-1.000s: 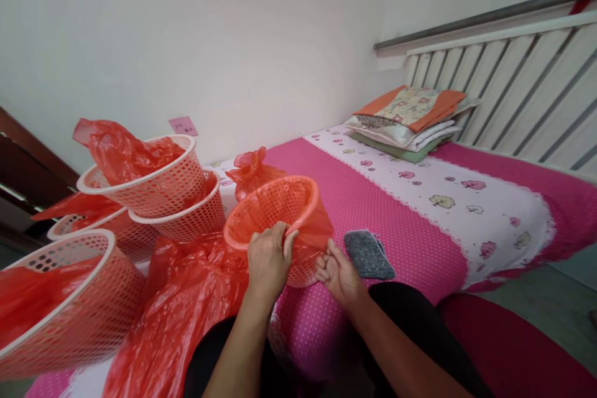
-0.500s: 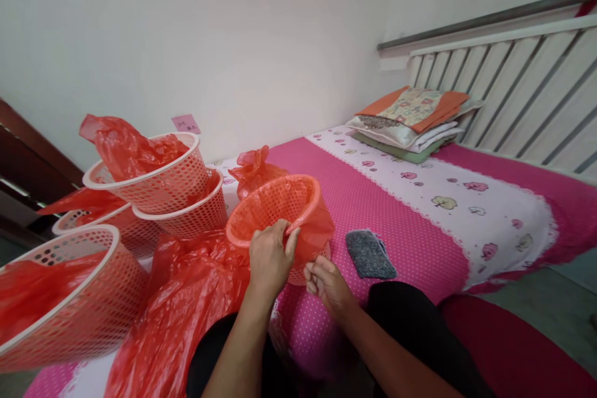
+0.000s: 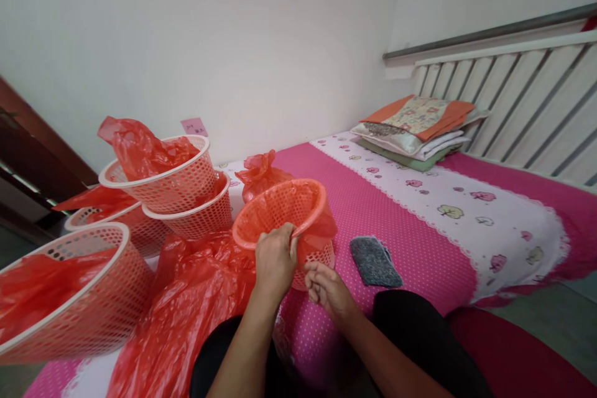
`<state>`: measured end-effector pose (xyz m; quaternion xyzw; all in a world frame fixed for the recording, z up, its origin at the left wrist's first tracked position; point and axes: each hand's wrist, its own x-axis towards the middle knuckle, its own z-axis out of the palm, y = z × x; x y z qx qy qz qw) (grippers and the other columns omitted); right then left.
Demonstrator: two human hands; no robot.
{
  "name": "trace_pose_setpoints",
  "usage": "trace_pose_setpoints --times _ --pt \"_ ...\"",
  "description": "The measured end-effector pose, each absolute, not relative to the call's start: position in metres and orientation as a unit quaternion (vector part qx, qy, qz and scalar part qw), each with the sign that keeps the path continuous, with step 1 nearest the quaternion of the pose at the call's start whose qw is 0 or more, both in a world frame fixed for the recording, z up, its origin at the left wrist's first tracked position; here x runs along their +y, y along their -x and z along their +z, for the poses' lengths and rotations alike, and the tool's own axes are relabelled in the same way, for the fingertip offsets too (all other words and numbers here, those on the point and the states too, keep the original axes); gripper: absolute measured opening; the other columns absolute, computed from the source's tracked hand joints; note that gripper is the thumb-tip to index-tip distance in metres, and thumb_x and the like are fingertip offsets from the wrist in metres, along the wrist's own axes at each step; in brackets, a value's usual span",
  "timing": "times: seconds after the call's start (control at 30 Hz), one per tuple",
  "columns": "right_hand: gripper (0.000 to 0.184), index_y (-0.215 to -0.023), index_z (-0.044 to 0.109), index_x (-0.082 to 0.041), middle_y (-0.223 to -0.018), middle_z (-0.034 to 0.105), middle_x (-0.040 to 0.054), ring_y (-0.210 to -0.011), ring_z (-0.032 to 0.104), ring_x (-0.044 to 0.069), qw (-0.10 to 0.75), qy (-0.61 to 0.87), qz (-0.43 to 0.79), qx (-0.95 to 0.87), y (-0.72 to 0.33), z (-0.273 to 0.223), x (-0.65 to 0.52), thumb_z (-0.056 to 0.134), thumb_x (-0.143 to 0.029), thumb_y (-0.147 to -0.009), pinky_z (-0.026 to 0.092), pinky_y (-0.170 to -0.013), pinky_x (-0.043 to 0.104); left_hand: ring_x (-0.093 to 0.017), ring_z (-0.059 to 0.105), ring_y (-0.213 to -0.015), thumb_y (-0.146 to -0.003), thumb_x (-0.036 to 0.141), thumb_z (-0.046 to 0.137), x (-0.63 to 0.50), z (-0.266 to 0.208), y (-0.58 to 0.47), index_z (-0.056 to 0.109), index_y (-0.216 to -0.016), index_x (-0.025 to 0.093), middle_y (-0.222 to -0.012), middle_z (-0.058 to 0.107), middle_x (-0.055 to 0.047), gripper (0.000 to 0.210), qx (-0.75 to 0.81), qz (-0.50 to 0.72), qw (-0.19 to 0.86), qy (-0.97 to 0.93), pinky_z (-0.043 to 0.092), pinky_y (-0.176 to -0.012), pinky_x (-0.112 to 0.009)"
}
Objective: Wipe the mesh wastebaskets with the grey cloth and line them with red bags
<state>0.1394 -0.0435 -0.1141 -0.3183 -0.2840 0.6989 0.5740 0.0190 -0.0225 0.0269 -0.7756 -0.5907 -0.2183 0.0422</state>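
A pink mesh basket (image 3: 321, 254) stands on the bed in front of me, slightly tilted toward me. It is lined with a thin red plastic bag (image 3: 280, 205), whose edge is folded out over the rim. My left hand (image 3: 276, 256) is closed over the near rim, gripping basket and bag together, thumb to the right. Just below and to the right, my right hand (image 3: 329, 289) is closed in a pinch on the bag's overhanging edge, close to the outer basket wall. Its fingertips partly hide that edge.
Several mesh baskets (image 3: 102, 298) with red bags sit at left, one stacked on another. Loose red bags (image 3: 196, 286) spread beside my left arm, and a bunched red bag (image 3: 261, 174) lies behind. A grey cloth (image 3: 375, 261) is at right; folded bedding (image 3: 420, 127) lies by the headboard.
The view has shifted slightly, so everything sits a little lower and to the right. My right hand has drawn the bag's overhanging edge leftward, baring more mesh on the basket's right side.
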Motion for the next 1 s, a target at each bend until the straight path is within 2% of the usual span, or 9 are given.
trace_pose_setpoints --times 0.07,0.27,0.37,0.47,0.63,0.73,0.87,1.0 --pt "0.041 -0.094 0.067 -0.020 -0.062 0.063 -0.0042 -0.042 0.042 0.007 0.578 0.292 0.715 -0.264 -0.141 -0.108 -0.045 0.087 -0.043 -0.067 0.026 -0.045 0.023 -0.024 0.074 -0.088 -0.100 0.016 0.055 -0.023 0.027 -0.019 0.066 -0.098 0.022 -0.088 0.080 -0.005 0.013 -0.587 -0.220 0.041 0.778 0.040 -0.078 -0.034" --pt "0.042 -0.075 0.061 -0.020 -0.057 0.056 -0.0055 -0.045 0.039 0.006 0.581 0.315 0.709 -0.247 -0.140 -0.108 -0.043 0.095 -0.044 -0.064 0.027 -0.047 0.022 -0.024 0.074 -0.088 -0.100 0.016 0.055 -0.024 0.027 -0.019 0.066 -0.098 0.023 -0.089 0.080 -0.004 0.013 -0.583 -0.223 0.037 0.780 0.039 -0.077 -0.034" --pt "0.040 -0.080 0.069 -0.019 -0.058 0.058 -0.0041 -0.044 0.039 0.006 0.586 0.318 0.705 -0.243 -0.145 -0.113 -0.041 0.093 -0.046 -0.063 0.025 -0.046 0.023 -0.024 0.074 -0.087 -0.101 0.017 0.055 -0.024 0.026 -0.018 0.066 -0.097 0.022 -0.088 0.080 -0.004 0.013 -0.584 -0.230 0.036 0.778 0.039 -0.077 -0.034" --pt "0.049 -0.091 0.074 -0.018 -0.063 0.062 -0.0025 -0.045 0.042 0.007 0.606 0.293 0.704 -0.226 -0.151 -0.109 -0.040 0.094 -0.052 -0.062 0.027 -0.046 0.023 -0.024 0.075 -0.087 -0.101 0.017 0.056 -0.023 0.026 -0.018 0.067 -0.096 0.022 -0.087 0.079 -0.004 0.013 -0.584 -0.233 0.036 0.777 0.039 -0.077 -0.034" --pt "0.046 -0.083 0.064 -0.022 -0.066 0.058 -0.0067 -0.047 0.042 0.007 0.634 0.284 0.692 -0.198 -0.156 -0.094 -0.036 0.097 -0.049 -0.065 0.035 -0.047 0.023 -0.025 0.075 -0.088 -0.101 0.016 0.057 -0.024 0.026 -0.021 0.066 -0.096 0.021 -0.087 0.079 -0.004 0.012 -0.580 -0.227 0.035 0.782 0.039 -0.077 -0.035" --pt "0.048 -0.082 0.060 -0.022 -0.065 0.055 -0.0080 -0.047 0.041 0.007 0.644 0.294 0.682 -0.182 -0.158 -0.091 -0.034 0.099 -0.045 -0.064 0.034 -0.046 0.023 -0.024 0.075 -0.089 -0.101 0.017 0.057 -0.026 0.026 -0.022 0.066 -0.098 0.022 -0.090 0.079 -0.004 0.011 -0.578 -0.221 0.030 0.785 0.039 -0.078 -0.035" --pt "0.049 -0.075 0.058 -0.021 -0.063 0.055 -0.0072 -0.049 0.040 0.007 0.652 0.295 0.677 -0.174 -0.160 -0.099 -0.033 0.100 -0.042 -0.061 0.034 -0.048 0.022 -0.025 0.075 -0.090 -0.101 0.018 0.059 -0.027 0.026 -0.025 0.066 -0.099 0.022 -0.092 0.080 -0.004 0.008 -0.576 -0.210 0.032 0.789 0.039 -0.080 -0.036" --pt "0.045 -0.077 0.063 -0.020 -0.063 0.054 -0.0066 -0.051 0.042 0.007 0.653 0.309 0.665 -0.190 -0.166 -0.111 -0.030 0.098 -0.044 -0.061 0.034 -0.048 0.021 -0.025 0.074 -0.092 -0.101 0.019 0.060 -0.031 0.026 -0.033 0.067 -0.101 0.022 -0.094 0.080 -0.005 0.008 -0.576 -0.189 0.039 0.794 0.039 -0.080 -0.036"
